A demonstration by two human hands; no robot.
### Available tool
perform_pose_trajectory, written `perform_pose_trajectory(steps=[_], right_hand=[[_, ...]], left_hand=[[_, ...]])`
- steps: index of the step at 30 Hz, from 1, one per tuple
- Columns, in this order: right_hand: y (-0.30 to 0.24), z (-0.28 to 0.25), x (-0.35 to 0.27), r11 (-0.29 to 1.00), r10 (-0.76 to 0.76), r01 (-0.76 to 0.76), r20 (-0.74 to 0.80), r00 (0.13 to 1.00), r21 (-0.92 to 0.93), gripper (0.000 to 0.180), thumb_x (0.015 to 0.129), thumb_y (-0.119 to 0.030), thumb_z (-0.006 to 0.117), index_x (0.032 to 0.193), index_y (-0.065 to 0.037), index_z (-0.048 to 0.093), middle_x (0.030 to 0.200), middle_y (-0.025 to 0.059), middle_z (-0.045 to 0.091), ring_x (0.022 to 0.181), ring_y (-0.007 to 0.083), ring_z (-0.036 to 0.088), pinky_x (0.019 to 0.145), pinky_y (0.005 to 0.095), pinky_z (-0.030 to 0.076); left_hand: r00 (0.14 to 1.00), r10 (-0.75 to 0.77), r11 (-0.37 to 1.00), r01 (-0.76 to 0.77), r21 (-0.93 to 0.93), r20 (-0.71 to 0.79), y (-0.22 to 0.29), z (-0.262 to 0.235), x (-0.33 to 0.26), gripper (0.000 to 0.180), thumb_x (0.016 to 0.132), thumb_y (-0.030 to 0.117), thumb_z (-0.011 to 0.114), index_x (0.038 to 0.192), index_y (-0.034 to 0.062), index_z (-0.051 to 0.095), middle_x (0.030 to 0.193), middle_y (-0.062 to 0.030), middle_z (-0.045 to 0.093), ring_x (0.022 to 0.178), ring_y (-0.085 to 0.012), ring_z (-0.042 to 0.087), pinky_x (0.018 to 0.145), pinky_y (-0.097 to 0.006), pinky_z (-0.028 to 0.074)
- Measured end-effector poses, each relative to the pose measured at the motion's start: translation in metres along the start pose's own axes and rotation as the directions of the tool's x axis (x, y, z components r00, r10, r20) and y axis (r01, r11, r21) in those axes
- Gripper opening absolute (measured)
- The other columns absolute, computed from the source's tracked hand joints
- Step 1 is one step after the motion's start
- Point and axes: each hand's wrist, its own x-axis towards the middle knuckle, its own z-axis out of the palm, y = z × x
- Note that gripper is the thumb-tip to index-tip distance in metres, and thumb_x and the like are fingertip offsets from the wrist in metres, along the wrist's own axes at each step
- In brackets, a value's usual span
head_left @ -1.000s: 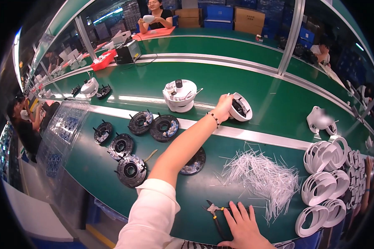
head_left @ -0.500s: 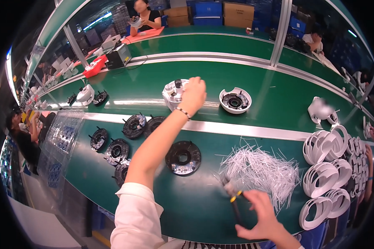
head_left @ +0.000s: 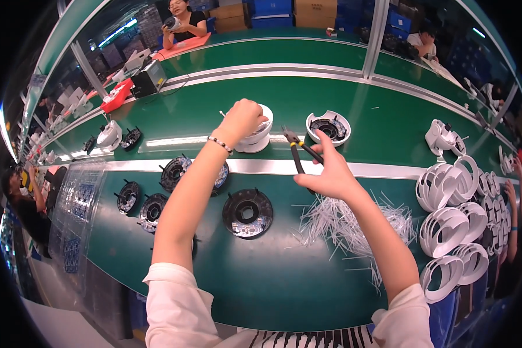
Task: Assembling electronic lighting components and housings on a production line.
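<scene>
silver bench edging (head_left: 269, 167) passes beneath right grip (head_left: 332, 174) holding cutters (head_left: 292, 138); left grip (head_left: 242, 120), hold unclear.

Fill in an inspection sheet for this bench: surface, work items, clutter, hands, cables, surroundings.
Surface: green bench, crossed by a metal strip.
Work items: white housing near centre; bowl-shaped housing with dark disc inside; several black round parts.
Clutter: loose pile of thin white strips; white rings at right.
Hands: left hand at the white housing, grip unclear; right hand holds cutters.
Cables: thin dark cable beside a box-shaped unit.
Surroundings: co-workers; cardboard boxes.
</scene>
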Motion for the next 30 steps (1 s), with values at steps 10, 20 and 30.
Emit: perform_pose_trajectory(steps=[10,20,30], right_hand=[[-0.007,0.017,0.032,0.942,-0.122,0.134,0.056,0.991,-0.308,0.101,0.049,-0.025,0.069,0.130,0.005,0.016,0.107,0.0236,0.048,0.095,0.0343,0.051,0.084,0.0347,0.042],[-0.005,-0.002,0.033,0.907,-0.194,0.216,0.096,0.976,-0.361,0.104,0.047,-0.027,0.070,0.129,0.009,0.016,0.097,0.0264,0.053,0.087,0.0364,0.055,0.078,0.0364,0.046],[-0.002,-0.005,0.023,0.941,-0.081,0.109,0.101,0.992,-0.320,0.089,0.050,-0.019,0.066,0.125,0.005,0.026,0.093,0.0230,0.058,0.078,0.0302,0.058,0.074,0.0342,0.046]], left_hand=[[0.992,0.019,1.000,-0.019,-0.005,0.126,0.010,-0.013,0.001,0.021,0.075,0.017,0.061,0.069,-0.0031,0.059,0.072,-0.0206,0.058,0.072,-0.0349,0.058,0.066,-0.040,0.048],[0.994,0.053,0.997,-0.047,-0.065,0.097,0.023,-0.008,0.011,0.020,0.074,0.016,0.061,0.067,-0.0022,0.060,0.071,-0.0190,0.059,0.070,-0.0345,0.058,0.063,-0.039,0.048],[0.994,0.089,0.993,-0.083,-0.077,0.070,0.038,-0.001,0.017,0.018,0.075,0.017,0.060,0.068,-0.0005,0.061,0.070,-0.0177,0.059,0.069,-0.0340,0.058,0.062,-0.039,0.048]])
